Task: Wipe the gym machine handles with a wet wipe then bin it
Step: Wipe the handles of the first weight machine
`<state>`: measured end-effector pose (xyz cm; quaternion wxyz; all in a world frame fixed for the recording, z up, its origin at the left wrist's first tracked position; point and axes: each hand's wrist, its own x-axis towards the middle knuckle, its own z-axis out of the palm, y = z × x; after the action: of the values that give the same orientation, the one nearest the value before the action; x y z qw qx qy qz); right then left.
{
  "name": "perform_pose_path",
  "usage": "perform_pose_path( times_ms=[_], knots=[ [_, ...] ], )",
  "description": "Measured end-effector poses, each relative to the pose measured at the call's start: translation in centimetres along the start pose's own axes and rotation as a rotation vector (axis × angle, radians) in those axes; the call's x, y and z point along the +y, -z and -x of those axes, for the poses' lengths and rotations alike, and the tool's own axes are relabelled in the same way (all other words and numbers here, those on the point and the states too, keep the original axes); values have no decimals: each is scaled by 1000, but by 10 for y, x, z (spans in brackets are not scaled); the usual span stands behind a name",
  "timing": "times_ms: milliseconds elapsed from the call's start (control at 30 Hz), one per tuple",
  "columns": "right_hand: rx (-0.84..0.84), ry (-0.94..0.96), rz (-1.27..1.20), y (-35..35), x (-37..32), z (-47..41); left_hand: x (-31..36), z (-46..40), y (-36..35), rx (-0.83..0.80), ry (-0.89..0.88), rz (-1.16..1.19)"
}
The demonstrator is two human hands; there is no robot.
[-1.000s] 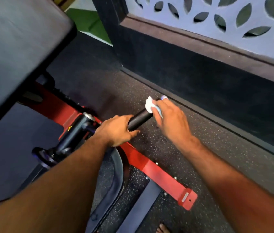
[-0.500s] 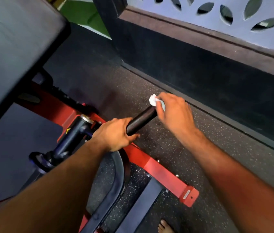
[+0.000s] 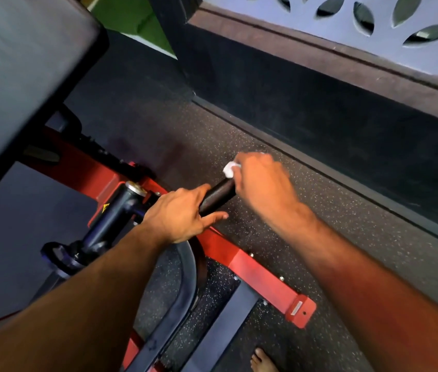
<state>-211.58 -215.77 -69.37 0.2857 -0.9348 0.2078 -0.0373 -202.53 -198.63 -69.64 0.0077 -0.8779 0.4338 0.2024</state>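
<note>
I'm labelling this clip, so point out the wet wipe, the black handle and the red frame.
wet wipe [image 3: 230, 169], head view, white bunched end.
black handle [image 3: 218, 196], head view, bare grip between hands.
red frame [image 3: 252, 271], head view, flat floor bar.

The right hand [image 3: 262, 183] is smeared by motion, so its fingers cannot be told apart, and it covers most of the wet wipe [image 3: 230, 169] and the far end of the handle [image 3: 217, 196]. The left hand [image 3: 179, 214] hides the handle's near part. The black pad [image 3: 24, 71] is blurred and cut by the left and top edges; only the toes of a bare foot [image 3: 262, 362] show at the bottom edge.
</note>
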Motion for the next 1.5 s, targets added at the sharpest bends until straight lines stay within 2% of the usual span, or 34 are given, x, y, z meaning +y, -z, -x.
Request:
perform_pose_path(
  times_ms=[100, 200, 267, 367, 467, 567, 667, 733, 867, 1033, 1167, 1300, 1400, 1500],
  knots=[
    [-43, 184, -68, -1, 12, 29, 0, -1, 0, -8, -7, 8],
    [92, 93, -53, 6, 41, 20, 0, -1, 1, -16, 14, 5],
    [106, 15, -50, 6, 41, 5, 1, 0, 0, -14, 23, 1],
    [4, 52, -12, -2, 15, -3, 1, 0, -1, -17, 29, 0],
    [-58, 209, -53, -11, 9, 17, 1, 0, 0, -37, 44, 1],
    [70, 294, -117, -16, 27, 29, 1, -2, 1, -47, 78, 4],
    [205, 143, -183, -32, 27, 21, 1, -3, 3, -46, 97, -6],
    [203, 104, -231, -44, 6, 25, 2, -2, 2, -48, 106, -25],
    [133, 256, -246, -52, -5, 59, 7, 0, 2, -37, 107, -84],
    [305, 140, -270, -58, 5, 47, 7, 0, 3, -12, 136, -70],
    [248, 196, -340, -79, -24, 63, 6, -1, 4, -53, 76, -63],
    [245, 295, -293, -82, 0, 85, -3, -5, 3, -133, 31, 41],
    [322, 220, -295, -84, -1, 81, -7, -6, 5, -148, -25, 88],
    [400, 212, -358, -96, -28, 77, -4, -9, 8, -175, -138, -10]
  ],
)
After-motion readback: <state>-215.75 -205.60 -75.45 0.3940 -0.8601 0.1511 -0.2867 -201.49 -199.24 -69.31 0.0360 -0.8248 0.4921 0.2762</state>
